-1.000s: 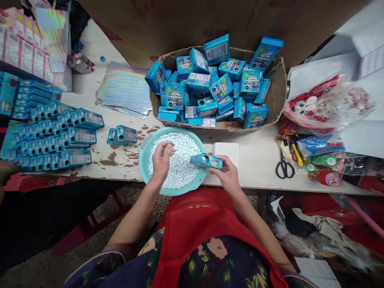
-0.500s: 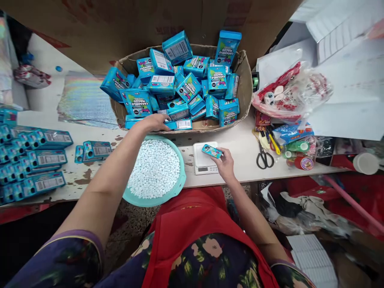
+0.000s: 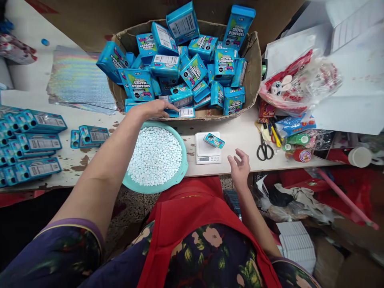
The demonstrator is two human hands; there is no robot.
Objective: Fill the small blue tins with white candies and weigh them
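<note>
A small blue candy box (image 3: 214, 140) lies tilted on the white digital scale (image 3: 207, 151). My right hand (image 3: 241, 165) is just right of the scale, apart from it, fingers spread and holding nothing. My left hand (image 3: 156, 109) reaches over the front edge of the cardboard carton (image 3: 253, 94), thumb and fingers about the end of a blue candy box (image 3: 173, 113) lying there. The carton is heaped with blue "Caramelo Macizo" boxes. Under my left forearm stands a turquoise bowl (image 3: 182, 170) full of small white candies (image 3: 156, 156).
Stacked blue boxes (image 3: 42, 142) stand at the left, with a pair (image 3: 93, 135) nearer the bowl. Shiny sheets (image 3: 78, 80) lie behind them. At the right are black scissors (image 3: 265, 151), a yellow cutter (image 3: 275, 137) and a plastic bag with a toy (image 3: 300, 86).
My right hand has let go of the candy box on the scale and drawn back to the right, opening. My left hand stays at the carton's front edge. The view has shifted slightly.
</note>
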